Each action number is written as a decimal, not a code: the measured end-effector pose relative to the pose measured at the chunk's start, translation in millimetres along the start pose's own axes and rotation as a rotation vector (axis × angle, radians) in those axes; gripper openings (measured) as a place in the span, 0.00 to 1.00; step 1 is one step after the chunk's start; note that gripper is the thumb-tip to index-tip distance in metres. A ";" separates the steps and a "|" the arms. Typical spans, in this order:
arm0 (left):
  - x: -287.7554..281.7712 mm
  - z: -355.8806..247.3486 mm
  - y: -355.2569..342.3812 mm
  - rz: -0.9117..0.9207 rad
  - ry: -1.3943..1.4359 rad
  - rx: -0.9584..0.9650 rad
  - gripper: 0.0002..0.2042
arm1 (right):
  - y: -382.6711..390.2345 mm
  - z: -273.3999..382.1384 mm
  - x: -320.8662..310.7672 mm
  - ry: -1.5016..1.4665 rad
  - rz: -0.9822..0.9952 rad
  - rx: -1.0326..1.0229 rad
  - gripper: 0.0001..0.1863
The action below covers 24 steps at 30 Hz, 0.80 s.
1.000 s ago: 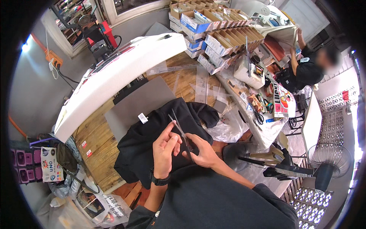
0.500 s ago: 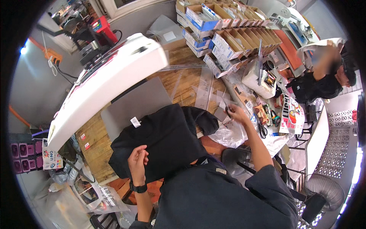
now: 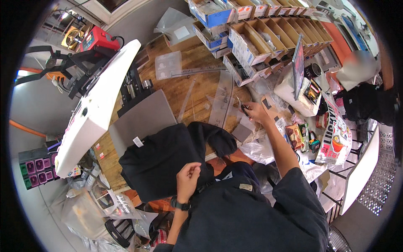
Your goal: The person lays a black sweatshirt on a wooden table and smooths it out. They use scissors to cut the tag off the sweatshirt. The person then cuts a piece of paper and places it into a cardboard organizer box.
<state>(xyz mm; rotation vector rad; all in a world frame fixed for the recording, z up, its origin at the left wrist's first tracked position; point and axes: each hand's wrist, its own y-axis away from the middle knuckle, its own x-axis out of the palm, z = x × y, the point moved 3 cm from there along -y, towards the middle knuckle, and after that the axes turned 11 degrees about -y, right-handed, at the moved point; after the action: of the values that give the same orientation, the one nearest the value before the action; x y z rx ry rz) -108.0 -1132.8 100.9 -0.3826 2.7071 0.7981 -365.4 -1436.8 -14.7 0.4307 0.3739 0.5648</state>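
A black garment (image 3: 157, 159), probably a shirt, with a white neck tag (image 3: 137, 142), lies over the grey platen (image 3: 147, 119) of a heat press. One sleeve (image 3: 212, 138) stretches to the right. My left hand (image 3: 187, 180) is above the garment's near right part, fingers curled together, with nothing visible in them. Out to the right, my right hand (image 3: 256, 112) grips small scissors (image 3: 244, 108) with dark handles; a thin tip points up and away. The scissors are above the table, near a clear plastic ruler (image 3: 222, 98). My fingers hide part of the handles.
The press's white upper part (image 3: 98, 109) is swung to the left. Cardboard bins (image 3: 252, 46) stand at the back. A tablet (image 3: 298, 69), snack packets (image 3: 295, 136) and plastic bags (image 3: 258, 151) crowd the right side. Another person (image 3: 365, 98) is at the far right.
The view has shifted. My left hand has moved right over the garment, its fingers more curled. My right hand still holds the scissors, a little farther from my body.
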 end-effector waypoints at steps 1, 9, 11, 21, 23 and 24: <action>9.1 -15.0 -19.8 -0.067 -0.130 0.143 0.07 | -3.9 0.7 -0.2 0.023 0.000 0.022 0.18; 115.3 -42.0 -264.9 -0.345 -0.708 0.380 0.25 | -12.4 -53.3 18.0 -0.312 -0.038 -0.023 0.27; 146.9 -22.6 -300.7 -0.379 -0.856 0.336 0.33 | -8.8 -58.4 23.5 -0.344 -0.050 0.004 0.32; 150.2 -34.7 -325.1 -0.044 -0.731 0.168 0.36 | -17.4 -59.6 25.8 -0.237 -0.053 0.007 0.39; 149.4 -37.8 -327.8 -0.154 -0.788 0.227 0.36 | -9.9 -37.1 25.4 -0.228 -0.067 -0.006 0.38; 153.5 -39.5 -325.7 -0.254 -0.799 0.308 0.35 | -4.7 -30.4 23.4 -0.219 -0.080 -0.010 0.38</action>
<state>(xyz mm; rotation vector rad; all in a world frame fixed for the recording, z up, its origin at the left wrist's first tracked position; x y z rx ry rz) -149.7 -1444.9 -78.1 -0.2521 1.9336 0.3389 -358.7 -1418.0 -47.9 0.4611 0.1772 0.4368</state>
